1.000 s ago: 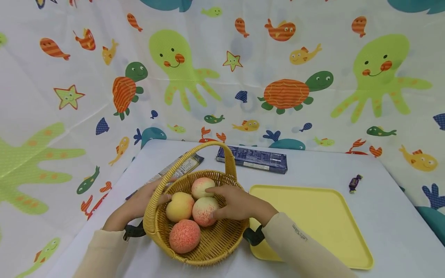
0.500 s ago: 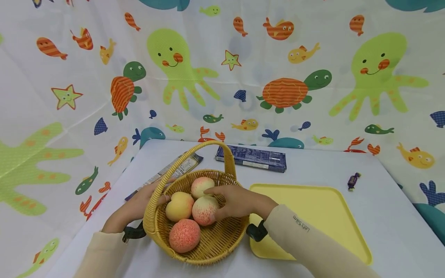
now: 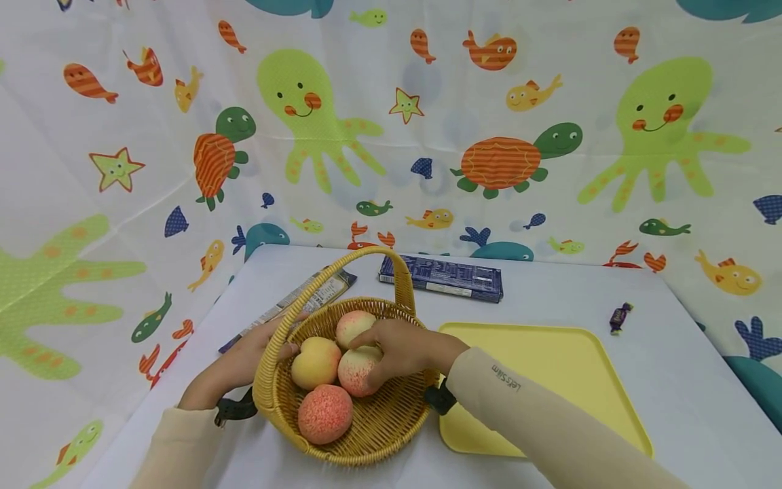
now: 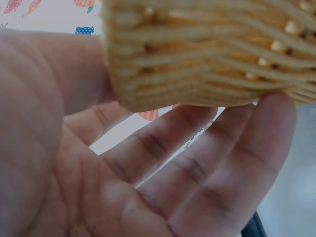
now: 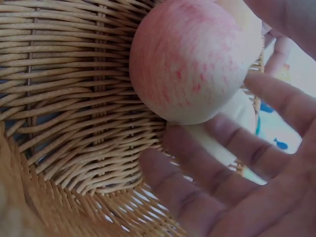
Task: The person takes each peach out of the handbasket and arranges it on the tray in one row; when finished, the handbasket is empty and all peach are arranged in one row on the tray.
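A woven wicker basket (image 3: 381,441) with an arched handle holds several peaches. My left hand (image 3: 250,356) grips the basket's left rim, thumb over the edge and fingers along the outside, as the left wrist view shows. My right hand (image 3: 403,350) reaches inside, its thumb and fingers around a pale pink-speckled peach (image 3: 356,372). In the right wrist view its fingertips touch the underside of that peach (image 5: 187,64), the lower fingers spread over the wicker. A yellow peach (image 3: 314,363), a red peach (image 3: 326,414) and another pale peach (image 3: 353,326) lie close by.
A yellow tray (image 3: 544,387) lies right of the basket, partly under my right sleeve. Behind the basket are a dark blue package (image 3: 442,277) and a silvery packet (image 3: 332,288). A purple wrapped candy (image 3: 620,318) lies far right. A printed curtain (image 3: 391,156) encloses the table.
My right hand has shifted slightly left, farther over the pale speckled peach, and its fingers have drawn in around it. The left hand and the basket stay in place.
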The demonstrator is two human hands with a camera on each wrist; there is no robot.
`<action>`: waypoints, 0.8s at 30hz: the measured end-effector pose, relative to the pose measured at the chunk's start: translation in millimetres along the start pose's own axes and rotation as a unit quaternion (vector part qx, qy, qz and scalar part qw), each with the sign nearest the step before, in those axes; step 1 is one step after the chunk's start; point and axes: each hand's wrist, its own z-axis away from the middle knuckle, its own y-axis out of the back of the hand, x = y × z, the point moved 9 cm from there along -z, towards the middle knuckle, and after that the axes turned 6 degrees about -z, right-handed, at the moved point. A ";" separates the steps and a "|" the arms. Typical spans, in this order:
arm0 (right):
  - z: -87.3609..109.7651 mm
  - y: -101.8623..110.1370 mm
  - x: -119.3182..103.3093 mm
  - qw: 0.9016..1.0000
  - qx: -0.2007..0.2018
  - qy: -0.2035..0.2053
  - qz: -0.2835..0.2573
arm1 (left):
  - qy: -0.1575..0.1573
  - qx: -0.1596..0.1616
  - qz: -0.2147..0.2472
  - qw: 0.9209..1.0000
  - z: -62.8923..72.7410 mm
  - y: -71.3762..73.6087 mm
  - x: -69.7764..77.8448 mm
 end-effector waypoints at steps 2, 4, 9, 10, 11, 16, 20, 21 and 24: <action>-0.9 -2.0 1.7 1.000 -0.005 -0.014 0.006 | -0.002 0.002 -0.006 1.000 0.1 0.4 -0.1; -0.8 -3.6 3.9 0.999 -0.009 -0.031 0.005 | -0.003 0.003 -0.007 1.000 0.2 0.6 -0.1; 0.8 -5.2 8.0 0.998 -0.006 -0.056 -0.010 | 0.005 -0.001 0.006 1.000 1.2 1.4 0.0; 0.7 -5.4 8.0 0.998 -0.003 -0.056 -0.011 | 0.005 -0.002 0.010 1.000 1.4 1.2 0.2; 0.7 -5.6 8.2 0.998 0.001 -0.057 -0.011 | 0.006 -0.003 0.012 1.000 1.4 1.0 0.2; 0.6 -8.2 10.6 0.998 0.008 -0.066 -0.002 | 0.006 -0.003 0.012 1.000 0.4 -1.1 -0.2; 3.7 -7.2 15.2 0.997 0.001 -0.080 0.006 | 0.003 -0.003 0.010 1.000 -0.3 -1.3 0.4; 4.7 -6.2 16.5 0.997 0.000 -0.083 0.006 | 0.001 -0.004 0.011 1.000 -0.6 -1.4 0.7; 8.3 -1.2 20.0 0.995 -0.001 -0.098 0.012 | -0.003 -0.004 0.009 1.000 -0.9 -1.3 2.0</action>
